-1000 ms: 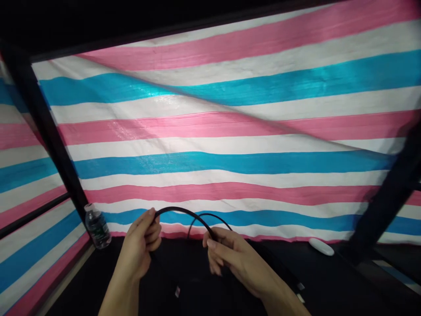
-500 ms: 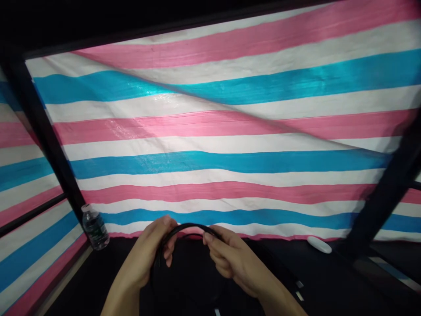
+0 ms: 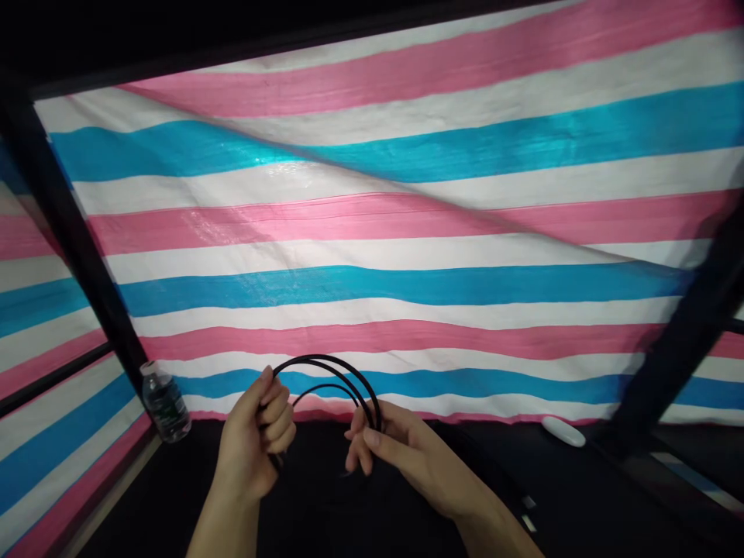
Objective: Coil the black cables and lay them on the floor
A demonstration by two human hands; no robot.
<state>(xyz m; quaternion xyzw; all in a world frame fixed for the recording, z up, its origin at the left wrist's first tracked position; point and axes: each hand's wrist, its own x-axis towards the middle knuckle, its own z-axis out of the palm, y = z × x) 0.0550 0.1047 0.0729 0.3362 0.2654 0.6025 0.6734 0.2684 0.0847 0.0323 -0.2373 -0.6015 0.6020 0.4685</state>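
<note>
Slanting down at the left, a straight dark post (image 3: 70, 209) parted a striped side sheet (image 3: 52, 446) from the striped back sheet (image 3: 384, 287), both pink, white and blue; the back one looked thin and slightly glossy, with a long diagonal crease. A clear plastic bottle (image 3: 167, 407) with a pale cap and a label stood at the foot of the post. Next, the left hand (image 3: 249, 442) gripped a slim black cable (image 3: 325, 358), fingers curled around it and thumb on top. The cable, smooth and round, rose in curved loops between the two hands, bowing up in front of the lowest stripes. The right hand (image 3: 415, 461) held the loops' other side between thumb and fingers, its remaining fingers loosely bent below. Farther right showed two small pale tabs (image 3: 528, 523), then a smooth white oval object (image 3: 563, 432), and beyond it a broad dark beam (image 3: 668, 364).

As for edges, the back sheet's wavy hem met the dark surface (image 3: 325, 515) behind the hands. The bottle sat at the surface's far left corner, apart from the left hand. A gap spanned by the cable separated the hands. The white oval object lay near the back edge, well apart from the right hand.
</note>
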